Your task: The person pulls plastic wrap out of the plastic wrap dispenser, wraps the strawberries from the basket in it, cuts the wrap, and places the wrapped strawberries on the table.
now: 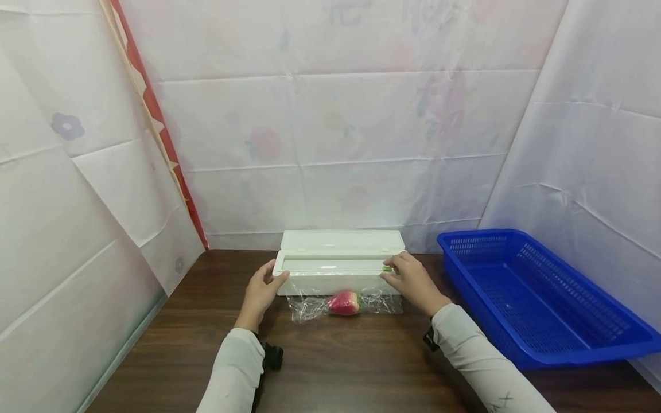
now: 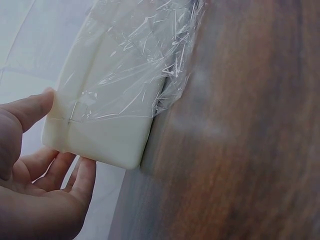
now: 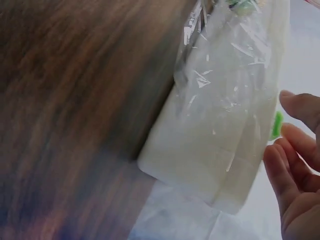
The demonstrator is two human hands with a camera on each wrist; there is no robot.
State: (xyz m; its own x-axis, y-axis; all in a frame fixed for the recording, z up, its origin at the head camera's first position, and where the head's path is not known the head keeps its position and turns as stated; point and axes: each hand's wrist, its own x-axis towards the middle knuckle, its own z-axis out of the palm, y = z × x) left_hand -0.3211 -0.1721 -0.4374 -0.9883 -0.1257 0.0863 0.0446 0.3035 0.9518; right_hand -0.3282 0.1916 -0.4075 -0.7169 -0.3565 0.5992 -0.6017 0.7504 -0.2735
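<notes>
Gripping the white dispenser (image 1: 338,284) by its left end, the left hand (image 1: 260,292) was clamped on; right hand (image 1: 411,282) sat at the green slider (image 1: 387,268), pinch or touch unclear. Clear film (image 1: 308,308) was out, red fruit (image 1: 341,303) amid it, before the dispenser; cutting apparently remained.

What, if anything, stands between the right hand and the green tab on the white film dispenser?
Nothing visible does. The right hand is right at the green tab; the clear plastic film drapes down the front of the white film dispenser, not between hand and tab.
</notes>
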